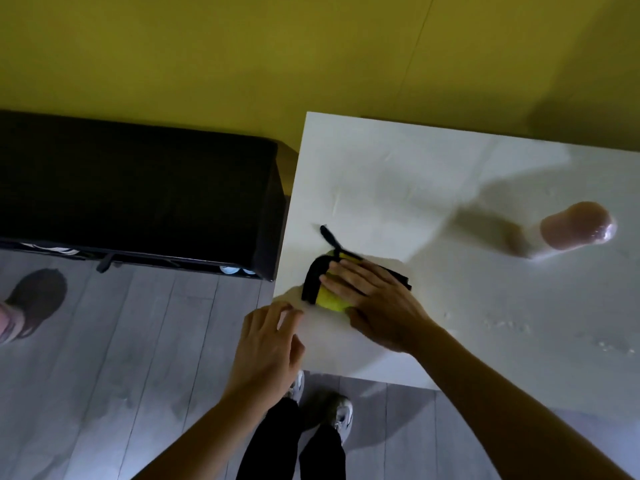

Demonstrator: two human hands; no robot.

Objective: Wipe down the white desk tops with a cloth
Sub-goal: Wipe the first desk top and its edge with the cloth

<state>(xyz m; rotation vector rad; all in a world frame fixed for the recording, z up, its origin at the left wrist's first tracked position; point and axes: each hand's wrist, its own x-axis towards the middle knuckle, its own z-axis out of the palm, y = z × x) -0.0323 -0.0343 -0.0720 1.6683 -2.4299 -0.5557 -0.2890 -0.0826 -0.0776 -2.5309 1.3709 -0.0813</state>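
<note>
Head view, only one given. A white worktop is seen from above, set against a yellow wall, w/ a black storage unit just beside its left edge and grey plank floor below.

The cloth, yellow w/ black trim and a black strap trailing off toward the wall, is lying on the worktop near the front-left corner. It is pressed flat under the right hand: fingers are laid out straight over it, palm down, nothing curled round it, prob. so pressure is spread for a wiping pass. The left hand is held at the worktop's corner edge, fingers loosely spread and resting on or just above the rim; nothing is held in it. Likely placed there to steady the body or the desk, tho actual contact can't be told.

A pinkish, blurred rounded object stands well apart at the right; its identity can't be told. Wet-looking specks are seen on the right front area, so that part is judged not yet wiped.

The person's sneakers are visible under the front edge.
</note>
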